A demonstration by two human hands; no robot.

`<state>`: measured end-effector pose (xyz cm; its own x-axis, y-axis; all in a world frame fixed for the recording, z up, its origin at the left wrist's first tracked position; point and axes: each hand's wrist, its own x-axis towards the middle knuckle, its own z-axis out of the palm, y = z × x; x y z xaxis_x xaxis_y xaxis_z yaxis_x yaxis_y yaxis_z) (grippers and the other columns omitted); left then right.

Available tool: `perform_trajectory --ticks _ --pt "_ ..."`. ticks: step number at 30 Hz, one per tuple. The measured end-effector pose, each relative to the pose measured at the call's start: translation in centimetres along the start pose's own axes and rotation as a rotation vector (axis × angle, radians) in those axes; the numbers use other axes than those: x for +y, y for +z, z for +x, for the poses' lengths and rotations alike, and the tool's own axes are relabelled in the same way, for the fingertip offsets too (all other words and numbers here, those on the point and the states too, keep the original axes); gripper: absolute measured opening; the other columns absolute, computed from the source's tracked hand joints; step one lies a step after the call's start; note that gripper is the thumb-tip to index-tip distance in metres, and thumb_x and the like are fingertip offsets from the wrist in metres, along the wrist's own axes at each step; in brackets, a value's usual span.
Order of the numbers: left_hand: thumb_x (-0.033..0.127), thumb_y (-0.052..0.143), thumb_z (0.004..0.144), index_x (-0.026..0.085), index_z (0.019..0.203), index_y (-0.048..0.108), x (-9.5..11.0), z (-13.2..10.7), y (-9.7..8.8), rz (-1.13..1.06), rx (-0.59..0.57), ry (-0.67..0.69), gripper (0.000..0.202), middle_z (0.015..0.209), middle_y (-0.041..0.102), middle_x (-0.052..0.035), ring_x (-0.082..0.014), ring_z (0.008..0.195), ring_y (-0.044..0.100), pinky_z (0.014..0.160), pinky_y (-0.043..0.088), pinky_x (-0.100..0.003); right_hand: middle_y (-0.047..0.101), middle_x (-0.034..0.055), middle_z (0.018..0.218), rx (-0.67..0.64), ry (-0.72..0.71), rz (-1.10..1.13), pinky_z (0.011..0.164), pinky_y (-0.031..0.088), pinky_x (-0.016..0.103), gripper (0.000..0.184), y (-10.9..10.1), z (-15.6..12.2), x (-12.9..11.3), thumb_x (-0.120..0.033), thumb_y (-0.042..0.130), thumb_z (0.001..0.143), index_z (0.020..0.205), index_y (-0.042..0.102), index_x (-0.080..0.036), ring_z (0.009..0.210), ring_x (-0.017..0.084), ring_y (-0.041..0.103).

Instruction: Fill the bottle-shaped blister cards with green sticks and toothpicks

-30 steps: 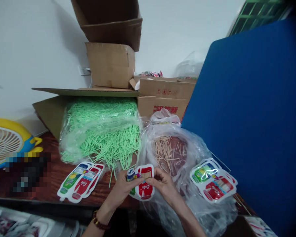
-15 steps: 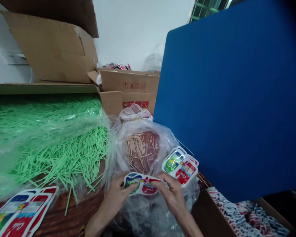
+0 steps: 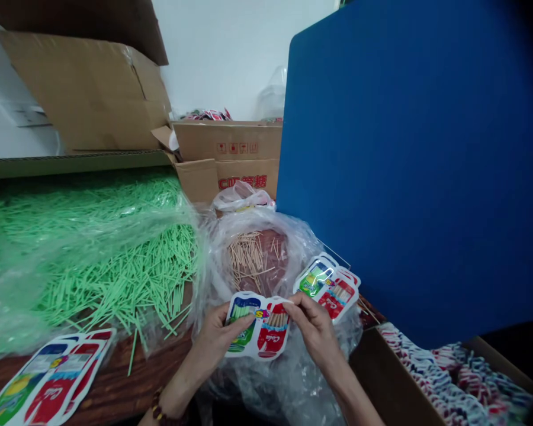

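In front of me is a can-shaped candy pouch (image 3: 272, 343), green on one half and red "Cola" on the other, its face tilted up toward me. Green sticks show through its left window, tan sticks through the right. My left hand (image 3: 217, 338) grips its left side, thumb across the front. My right hand (image 3: 314, 326) pinches the top right corner. Just beyond lies a clear plastic bag (image 3: 222, 260) opened around loose tan sticks (image 3: 246, 254). Similar pouches (image 3: 337, 290) rest in a small stack beside my right hand.
Loose green sticks (image 3: 160, 266) spill from a plastic-lined box at left. More pouches (image 3: 48, 378) lie on the wooden table (image 3: 128, 390). A large blue board (image 3: 404, 177) rises at right, above a carton (image 3: 395, 378) packed with pouches. Cardboard boxes (image 3: 249, 142) stand behind.
The pouch has tipped up from a flatter, foreshortened angle, so its front shows more fully. My right hand has shifted to its top corner. The camera view has shifted slightly.
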<state>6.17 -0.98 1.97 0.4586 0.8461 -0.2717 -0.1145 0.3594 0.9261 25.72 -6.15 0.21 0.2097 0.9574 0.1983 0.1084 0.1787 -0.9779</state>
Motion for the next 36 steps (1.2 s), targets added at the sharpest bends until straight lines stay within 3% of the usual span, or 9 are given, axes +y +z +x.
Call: perform_trajectory --ticks 8,11,18,21,24,27,29,32,36 --pt "0.033 0.074 0.074 0.014 0.09 0.069 0.6 -1.5 -0.5 0.025 -0.027 0.045 0.026 0.078 0.076 -0.0059 -0.0211 0.068 0.071 0.065 0.055 -0.03 0.059 -0.0011 0.072 -0.089 0.056 0.152 0.063 0.042 0.023 0.019 1.2 0.0 -1.0 -0.037 0.061 0.084 0.081 0.06 -0.018 0.067 0.013 0.053" --pt "0.033 0.072 0.075 0.014 0.093 0.069 0.2 -1.8 -0.7 0.045 -0.028 0.048 0.026 0.083 0.077 -0.0065 -0.0213 0.07 0.071 0.066 0.056 -0.031 0.056 -0.0022 0.065 -0.055 0.026 0.089 0.059 0.039 0.022 0.022 1.3 -0.2 -1.1 -0.036 0.06 0.085 0.073 0.06 -0.017 0.062 0.012 0.05" --pt "0.038 0.07 0.076 0.014 0.097 0.069 -1.5 -1.1 0.0 0.104 -0.054 0.066 0.032 0.084 0.076 -0.0057 -0.0221 0.072 0.07 0.07 0.055 -0.033 0.067 -0.0005 0.074 -0.1 0.121 0.174 0.065 0.047 0.026 0.02 1.2 -1.0 -1.3 -0.034 0.069 0.076 0.089 0.066 -0.02 0.068 0.016 0.06" --pt "0.037 0.07 0.075 0.016 0.102 0.069 -1.9 -0.6 0.2 0.196 -0.038 0.164 0.034 0.093 0.074 -0.006 -0.0221 0.083 0.068 0.076 0.053 -0.031 0.066 -0.0001 0.066 0.064 0.081 0.093 0.063 0.046 0.026 0.017 -0.8 -0.3 -1.0 -0.035 0.069 0.075 0.075 0.069 -0.018 0.063 0.015 0.059" --pt "0.036 0.068 0.076 0.018 0.108 0.066 -2.1 -0.4 -0.3 0.278 0.018 0.241 0.036 0.089 0.07 -0.0044 -0.0206 0.084 0.066 0.077 0.051 -0.03 0.066 0.0002 0.068 0.333 0.002 0.016 0.066 0.047 0.028 0.02 -4.8 1.2 0.0 -0.037 0.071 0.073 0.078 0.068 -0.018 0.065 0.017 0.059" --pt "0.036 0.065 0.078 0.019 0.109 0.065 -2.3 -0.8 -1.2 0.31 0.056 0.242 0.035 0.082 0.067 -0.002 -0.0192 0.074 0.067 0.074 0.052 -0.03 0.066 0.0029 0.068 0.499 0.015 -0.204 0.067 0.046 0.031 0.029 -8.5 2.5 1.8 -0.045 0.066 0.074 0.08 0.067 -0.017 0.067 0.02 0.059" --pt "0.037 0.064 0.079 0.019 0.107 0.066 -2.5 -1.3 -1.8 0.316 0.11 0.253 0.034 0.079 0.067 -0.0019 -0.0194 0.072 0.067 0.074 0.052 -0.031 0.069 0.0076 0.082 0.547 0.122 -0.536 0.072 0.044 0.035 0.035 -10.0 2.7 3.1 -0.048 0.061 0.076 0.093 0.068 -0.018 0.078 0.025 0.061" --pt "0.04 0.063 0.078 0.018 0.107 0.066 -3.1 -2.5 -3.3 0.39 0.25 0.299 0.036 0.076 0.069 -0.0025 -0.021 0.075 0.067 0.074 0.052 -0.031 0.066 0.013 0.109 0.544 0.179 -0.927 0.08 0.041 0.04 0.044 -10.8 2.3 4.2 -0.047 0.053 0.082 0.114 0.062 -0.019 0.096 0.03 0.059" --pt "0.045 0.064 0.074 0.021 0.105 0.067 -4.7 -5.0 -7.7 0.555 0.557 0.335 0.04 0.101 0.073 -0.0054 -0.026 0.093 0.068 0.084 0.052 -0.033 0.06 0.0162 0.116 0.633 0.014 -1.105 0.086 0.039 0.044 0.043 -10.4 1.6 4.2 -0.041 0.045 0.087 0.118 0.057 -0.014 0.105 0.033 0.053"
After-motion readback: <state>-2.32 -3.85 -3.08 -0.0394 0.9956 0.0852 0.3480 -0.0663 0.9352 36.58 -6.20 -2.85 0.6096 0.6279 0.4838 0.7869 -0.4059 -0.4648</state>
